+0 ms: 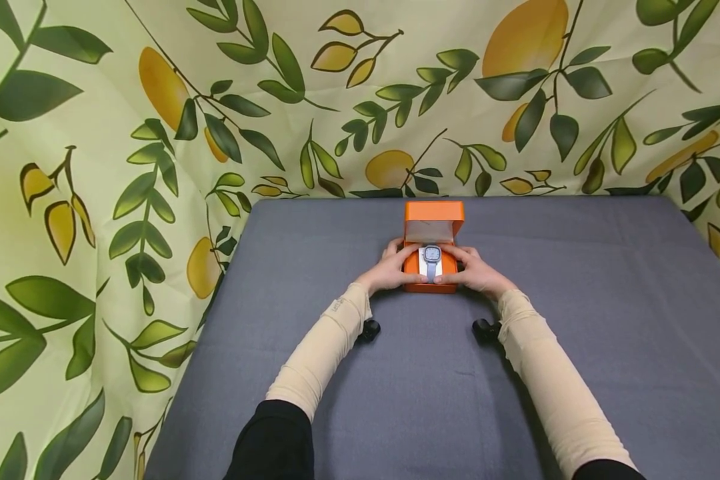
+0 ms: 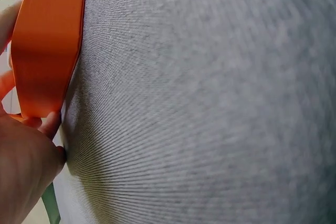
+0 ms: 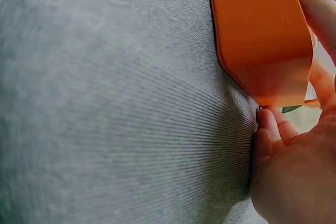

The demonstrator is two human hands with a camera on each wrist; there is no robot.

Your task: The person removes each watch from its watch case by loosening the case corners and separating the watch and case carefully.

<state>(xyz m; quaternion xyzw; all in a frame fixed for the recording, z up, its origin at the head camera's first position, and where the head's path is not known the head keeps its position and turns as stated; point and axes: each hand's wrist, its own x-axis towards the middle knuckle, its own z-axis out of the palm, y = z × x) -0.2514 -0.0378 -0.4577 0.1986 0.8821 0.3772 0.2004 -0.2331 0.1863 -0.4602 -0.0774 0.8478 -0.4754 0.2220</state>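
An orange watch box stands with its lid raised near the table's far edge. Inside lies a square-faced watch with a pale lilac strap, on a white watch holder. From the left, my left hand reaches over the rim, thumb and forefinger at the holder's left corners. My right hand mirrors it at the right corners. In the wrist views, the remaining fingers of the left hand and right hand curl low beside the box's outer wall. The box's base lies against the tablecloth.
A grey-blue cloth covers the table. Behind and left of it hangs a curtain printed with leaves and yellow fruit. Black wrist-worn devices show under the left sleeve and the right sleeve.
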